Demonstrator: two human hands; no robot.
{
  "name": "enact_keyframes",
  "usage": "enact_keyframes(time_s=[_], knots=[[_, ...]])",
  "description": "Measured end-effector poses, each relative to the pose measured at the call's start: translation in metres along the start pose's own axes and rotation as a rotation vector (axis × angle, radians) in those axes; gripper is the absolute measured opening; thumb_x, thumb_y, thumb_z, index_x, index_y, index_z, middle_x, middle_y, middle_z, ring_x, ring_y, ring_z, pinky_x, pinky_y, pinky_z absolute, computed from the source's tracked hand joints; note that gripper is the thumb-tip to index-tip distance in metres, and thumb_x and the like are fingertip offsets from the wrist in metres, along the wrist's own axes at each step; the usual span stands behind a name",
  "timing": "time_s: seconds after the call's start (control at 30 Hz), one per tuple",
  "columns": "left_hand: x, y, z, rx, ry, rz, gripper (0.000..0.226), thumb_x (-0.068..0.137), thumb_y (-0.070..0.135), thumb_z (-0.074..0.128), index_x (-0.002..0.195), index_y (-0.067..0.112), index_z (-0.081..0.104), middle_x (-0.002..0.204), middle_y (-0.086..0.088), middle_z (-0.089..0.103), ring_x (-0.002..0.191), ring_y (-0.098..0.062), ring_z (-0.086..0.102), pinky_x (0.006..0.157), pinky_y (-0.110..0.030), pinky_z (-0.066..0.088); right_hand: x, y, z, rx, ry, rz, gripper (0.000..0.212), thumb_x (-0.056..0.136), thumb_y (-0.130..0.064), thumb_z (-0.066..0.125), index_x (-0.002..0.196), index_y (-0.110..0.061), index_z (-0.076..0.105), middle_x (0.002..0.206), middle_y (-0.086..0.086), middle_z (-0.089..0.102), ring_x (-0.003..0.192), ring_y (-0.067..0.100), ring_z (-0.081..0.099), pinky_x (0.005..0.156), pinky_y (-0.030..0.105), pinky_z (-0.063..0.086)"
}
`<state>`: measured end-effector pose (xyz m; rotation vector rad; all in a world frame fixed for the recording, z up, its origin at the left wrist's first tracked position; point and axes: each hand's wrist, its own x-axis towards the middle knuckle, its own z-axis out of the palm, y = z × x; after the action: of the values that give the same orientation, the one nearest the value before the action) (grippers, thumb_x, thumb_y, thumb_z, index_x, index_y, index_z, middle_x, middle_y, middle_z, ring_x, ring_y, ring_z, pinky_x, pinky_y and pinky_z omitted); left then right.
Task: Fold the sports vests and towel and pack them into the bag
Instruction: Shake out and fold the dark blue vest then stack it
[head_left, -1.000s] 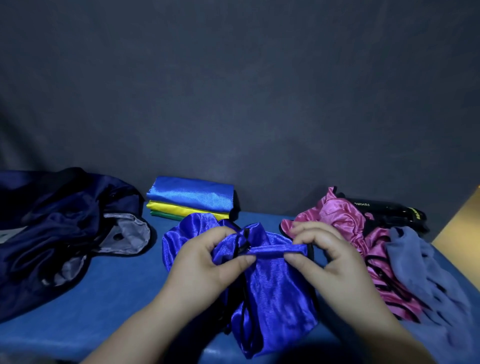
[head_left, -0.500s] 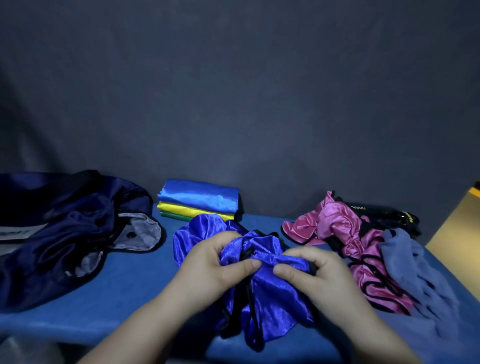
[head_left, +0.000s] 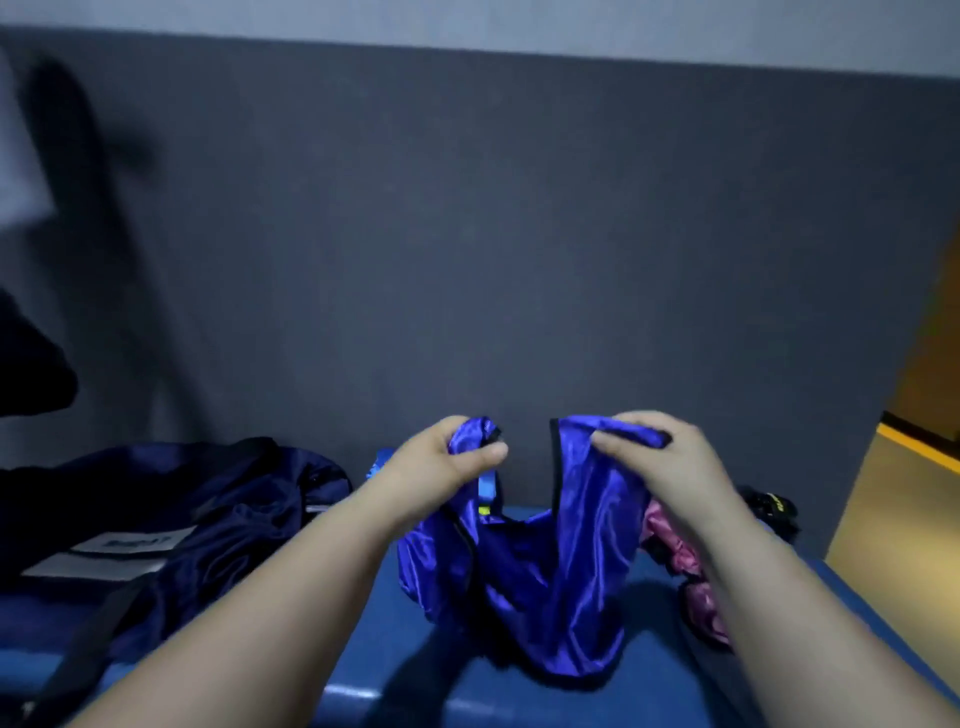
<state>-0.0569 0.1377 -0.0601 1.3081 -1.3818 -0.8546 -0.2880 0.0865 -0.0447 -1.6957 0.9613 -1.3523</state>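
A shiny blue sports vest (head_left: 550, 577) with black trim hangs above the blue table, held up by both hands. My left hand (head_left: 441, 462) pinches one shoulder strap and my right hand (head_left: 660, 457) grips the other, a little apart. Its lower part sags onto the table. A dark navy bag (head_left: 171, 525) lies open at the left. A crumpled pink vest (head_left: 691, 582) shows behind my right forearm. The folded stack is almost hidden behind my left hand; only a blue sliver (head_left: 382, 462) shows.
The blue table (head_left: 415, 691) has its front edge near the bottom of the view. A black object with yellow print (head_left: 769, 509) lies at the back right. A dark grey wall (head_left: 467, 234) stands right behind the table.
Both hands have risen and parted, lifting the blue vest off the table by its straps. The view has tilted upward, so the folded stack and grey cloth are out of sight.
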Motion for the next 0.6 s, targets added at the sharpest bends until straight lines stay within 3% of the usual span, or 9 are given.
enact_keyframes(time_s=[0.1, 0.2, 0.3, 0.37, 0.47, 0.6], knots=[[0.001, 0.035, -0.026, -0.014, 0.099, -0.019, 0.032, 0.083, 0.036, 0.073, 0.098, 0.016, 0.052, 0.072, 0.003, 0.047, 0.063, -0.012, 0.044, 0.058, -0.022, 0.035, 0.019, -0.029, -0.018, 0.163, 0.112, -0.016, 0.01, 0.076, -0.009, 0.08, 0.079, -0.014, 0.072, 0.07, -0.001, 0.07, 0.066, 0.013, 0.064, 0.065, 0.025, 0.052], [-0.003, 0.072, -0.05, -0.057, 0.189, -0.019, 0.043, 0.063, 0.034, 0.068, 0.098, 0.017, 0.048, 0.081, -0.005, 0.047, 0.076, -0.018, 0.044, 0.07, -0.03, 0.032, 0.032, -0.062, -0.038, 0.222, 0.16, -0.067, 0.008, 0.083, -0.006, 0.072, 0.088, -0.012, 0.071, 0.071, 0.0, 0.071, 0.063, 0.012, 0.064, 0.062, 0.024, 0.052], [-0.009, 0.104, -0.075, -0.01, 0.219, 0.023, 0.034, 0.059, 0.028, 0.059, 0.088, 0.016, 0.047, 0.078, -0.006, 0.044, 0.072, -0.019, 0.042, 0.064, -0.032, 0.029, 0.038, -0.096, -0.056, 0.271, 0.146, -0.113, 0.006, 0.088, -0.006, 0.067, 0.093, -0.009, 0.069, 0.071, 0.001, 0.07, 0.062, 0.012, 0.065, 0.057, 0.022, 0.052], [-0.01, 0.12, -0.091, 0.088, 0.228, 0.068, 0.026, 0.067, 0.027, 0.064, 0.086, 0.014, 0.051, 0.077, -0.006, 0.049, 0.071, -0.019, 0.046, 0.065, -0.031, 0.032, 0.041, -0.116, -0.066, 0.29, 0.135, -0.127, 0.009, 0.089, -0.009, 0.066, 0.098, -0.008, 0.068, 0.075, 0.003, 0.07, 0.065, 0.014, 0.065, 0.059, 0.023, 0.053], [-0.008, 0.142, -0.111, 0.14, 0.279, 0.16, 0.015, 0.087, 0.018, 0.068, 0.098, 0.011, 0.061, 0.083, -0.005, 0.061, 0.073, -0.02, 0.056, 0.067, -0.03, 0.042, 0.043, -0.145, -0.078, 0.296, 0.097, -0.158, 0.014, 0.09, -0.012, 0.065, 0.103, -0.006, 0.067, 0.082, 0.007, 0.07, 0.07, 0.017, 0.066, 0.063, 0.026, 0.055], [-0.009, 0.175, -0.128, 0.225, 0.362, 0.252, 0.003, 0.087, 0.021, 0.071, 0.09, 0.021, 0.069, 0.08, 0.002, 0.071, 0.072, -0.016, 0.065, 0.064, -0.028, 0.049, 0.04, -0.179, -0.09, 0.308, 0.072, -0.2, 0.007, 0.091, -0.012, 0.063, 0.095, -0.009, 0.068, 0.078, 0.006, 0.07, 0.066, 0.017, 0.066, 0.062, 0.027, 0.056]])
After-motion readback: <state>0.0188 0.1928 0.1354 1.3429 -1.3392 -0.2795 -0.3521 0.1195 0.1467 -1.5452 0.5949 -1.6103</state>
